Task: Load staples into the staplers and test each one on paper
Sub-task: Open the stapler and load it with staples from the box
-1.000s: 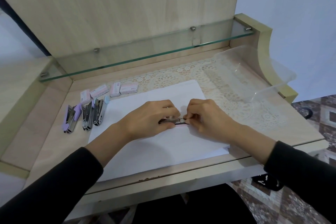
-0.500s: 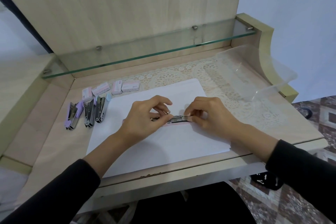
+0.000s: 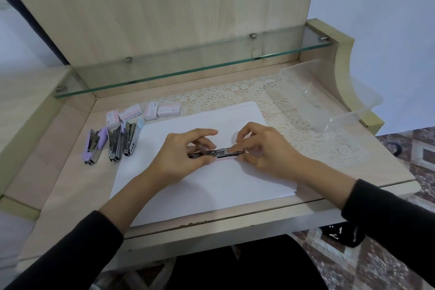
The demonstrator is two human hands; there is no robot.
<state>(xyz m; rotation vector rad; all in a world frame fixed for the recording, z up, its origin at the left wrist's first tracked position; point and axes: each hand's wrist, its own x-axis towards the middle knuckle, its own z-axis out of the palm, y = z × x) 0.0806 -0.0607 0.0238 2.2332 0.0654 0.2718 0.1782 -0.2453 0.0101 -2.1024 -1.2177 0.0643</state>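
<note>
A small metal stapler with a pink base [image 3: 222, 151] lies lengthwise over the white paper [image 3: 211, 186], held between both hands. My left hand [image 3: 181, 155] pinches its left end with thumb and fingers. Its right end is gripped by my right hand [image 3: 266, 148], the index finger resting along the top. Three more staplers [image 3: 110, 143] lie side by side at the left of the paper, two purple and one light blue. Several pink staple boxes [image 3: 150, 112] sit behind them.
A clear plastic tub [image 3: 334, 99] stands at the right on a lace mat [image 3: 277, 101]. A glass shelf [image 3: 188, 68] runs across the back above the desk. The wooden desk edge [image 3: 211, 221] is near me.
The hands have spread slightly apart along the stapler; my left fingers have lifted and opened more. The view has shifted a little.
</note>
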